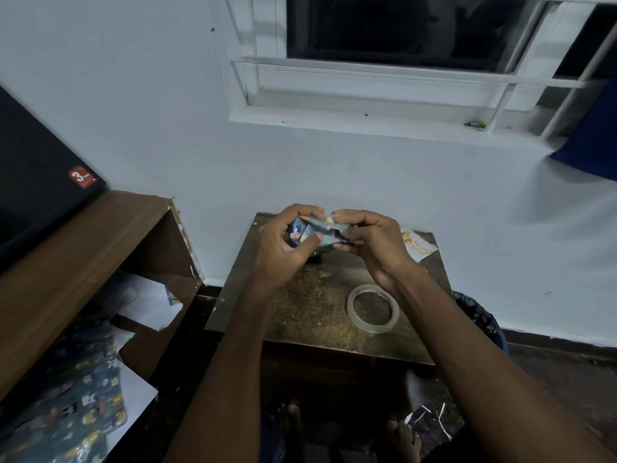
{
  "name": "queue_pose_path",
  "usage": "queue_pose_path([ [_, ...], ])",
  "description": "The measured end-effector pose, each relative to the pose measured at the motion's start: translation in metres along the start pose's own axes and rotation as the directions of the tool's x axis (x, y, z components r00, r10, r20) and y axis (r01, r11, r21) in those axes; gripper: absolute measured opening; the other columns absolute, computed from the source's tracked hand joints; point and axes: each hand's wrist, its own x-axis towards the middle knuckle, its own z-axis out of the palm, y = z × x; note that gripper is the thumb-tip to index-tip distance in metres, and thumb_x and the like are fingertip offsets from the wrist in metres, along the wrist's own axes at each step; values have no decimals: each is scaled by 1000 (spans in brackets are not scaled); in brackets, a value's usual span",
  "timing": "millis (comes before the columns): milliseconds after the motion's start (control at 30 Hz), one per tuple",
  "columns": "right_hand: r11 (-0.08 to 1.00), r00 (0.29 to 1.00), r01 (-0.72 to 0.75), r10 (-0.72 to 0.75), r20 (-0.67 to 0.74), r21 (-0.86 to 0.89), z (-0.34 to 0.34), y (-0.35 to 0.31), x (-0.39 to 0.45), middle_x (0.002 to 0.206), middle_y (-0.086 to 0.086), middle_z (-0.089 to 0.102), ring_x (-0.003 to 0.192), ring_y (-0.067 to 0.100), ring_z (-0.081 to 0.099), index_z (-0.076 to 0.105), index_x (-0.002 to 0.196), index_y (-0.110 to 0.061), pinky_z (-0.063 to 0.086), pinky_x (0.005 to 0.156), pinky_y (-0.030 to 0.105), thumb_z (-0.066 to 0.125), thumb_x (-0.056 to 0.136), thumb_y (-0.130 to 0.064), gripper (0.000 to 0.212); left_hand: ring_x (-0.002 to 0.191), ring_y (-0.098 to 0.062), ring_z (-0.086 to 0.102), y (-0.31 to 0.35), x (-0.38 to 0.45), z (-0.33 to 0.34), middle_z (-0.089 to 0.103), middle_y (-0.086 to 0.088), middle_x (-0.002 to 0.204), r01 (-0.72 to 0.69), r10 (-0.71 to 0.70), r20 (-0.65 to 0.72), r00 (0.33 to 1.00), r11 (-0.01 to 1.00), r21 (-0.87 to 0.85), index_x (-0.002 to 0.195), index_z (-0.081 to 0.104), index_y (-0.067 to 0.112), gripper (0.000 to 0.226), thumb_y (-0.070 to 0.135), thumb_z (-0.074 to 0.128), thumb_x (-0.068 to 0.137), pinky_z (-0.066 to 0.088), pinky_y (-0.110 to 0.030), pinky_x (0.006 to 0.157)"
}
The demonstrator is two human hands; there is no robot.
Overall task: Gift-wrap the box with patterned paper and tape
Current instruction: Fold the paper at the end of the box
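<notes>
Small worktop (300,309) under a barred window (400,31), shelf unit at nine o'clock.

A wooden shelf unit (66,262) carries a black device (36,182) with a red sticker (81,177). At two o'clock a printed card (417,245) lies on the worktop's far corner. A blue cloth (591,142) hangs by the window; a small green scrap (475,125) sits on the sill. A dark bin (480,319) stands at three o'clock.

Both forearms were bare right up to the near edge of the view, with no sleeves on them. The left hand (283,242) and the right hand (374,243) wore no gloves, and I saw no ring, watch or band on either. Below the arms, the person's feet (402,437) were bare too, toes showing.
</notes>
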Motion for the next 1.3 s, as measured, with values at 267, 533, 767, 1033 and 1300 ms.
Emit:
queue_pose_path([
  [267, 963, 991, -131, 135, -3, 236, -7, -12, 2, 107, 17, 76, 92, 24, 72, 75, 90, 0, 64, 68, 26, 58, 90, 13, 22, 114, -15, 65, 9, 5, 2, 65, 0, 122, -208, 200, 57, 978, 940, 271, 127, 64, 13, 46, 7, 84, 86, 52, -24, 96],
  [533, 956, 987, -129, 99, 125, 262, -5, -20, -1, 100, 14, 75, 93, 18, 73, 75, 105, 1, 62, 78, 23, 58, 95, 6, 20, 113, -11, 66, 9, 5, 5, 66, 7, 120, -203, 250, -88, 964, 911, 359, 122, 68, 19, 28, 22, 77, 96, 56, -37, 91],
  [767, 988, 968, -151, 148, 205, 0, -11, -18, 0, 118, 6, 74, 106, 19, 73, 70, 133, -16, 65, 75, 33, 62, 97, -5, 39, 108, -21, 70, -11, 10, 7, 71, 2, 112, 30, -15, -208, 978, 997, 71, 110, 69, 19, 17, 24, 75, 95, 56, -53, 94],
  [1033, 808, 887, -353, 449, 104, -472, -22, 5, 3, 114, 9, 79, 103, 28, 74, 73, 124, -10, 58, 87, 39, 79, 91, -42, 46, 90, -31, 74, -50, 9, 19, 76, -15, 97, 447, -619, -340, 708, 765, -463, 90, 73, 19, 10, 14, 80, 86, 61, -47, 80],
  [1300, 927, 924, -375, 372, 85, 17, -17, 9, 2, 122, 15, 74, 105, 32, 70, 70, 122, -11, 58, 93, 45, 73, 93, -37, 40, 81, -29, 75, -81, 9, 28, 76, -9, 88, 433, -865, -415, 281, 501, -750, 90, 72, 12, 10, 20, 70, 94, 63, -42, 72],
])
